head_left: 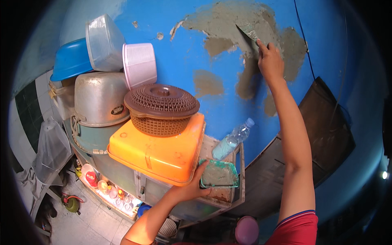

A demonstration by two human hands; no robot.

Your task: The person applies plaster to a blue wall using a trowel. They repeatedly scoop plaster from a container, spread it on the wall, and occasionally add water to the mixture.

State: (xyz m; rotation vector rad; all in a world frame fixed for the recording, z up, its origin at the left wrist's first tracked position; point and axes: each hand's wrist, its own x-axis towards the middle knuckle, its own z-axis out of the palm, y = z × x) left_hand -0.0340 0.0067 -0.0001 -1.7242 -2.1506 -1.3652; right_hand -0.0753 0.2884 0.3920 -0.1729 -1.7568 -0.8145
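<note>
High on the blue wall (175, 69), my right hand (270, 63) grips a putty knife (249, 32), its blade laid against a patch of grey cement (220, 18). The index finger stretches along the tool towards the blade. Lower down, my left hand (188, 188) is closed round the left side of a green see-through tub (236, 179) with wet grey cement in it. That tub is over the right end of a cabinet top, beside an orange box (159, 151). Just behind it leans a clear plastic bottle (231, 141) with a blue cap.
A brown woven basket with lid (163, 106) sits on the orange box. Metal pots (100, 98), a blue basin (71, 59) and plastic tubs (140, 63) are stacked at left. A dark panel (322, 122) leans at right. A cable (303, 36) runs down the wall.
</note>
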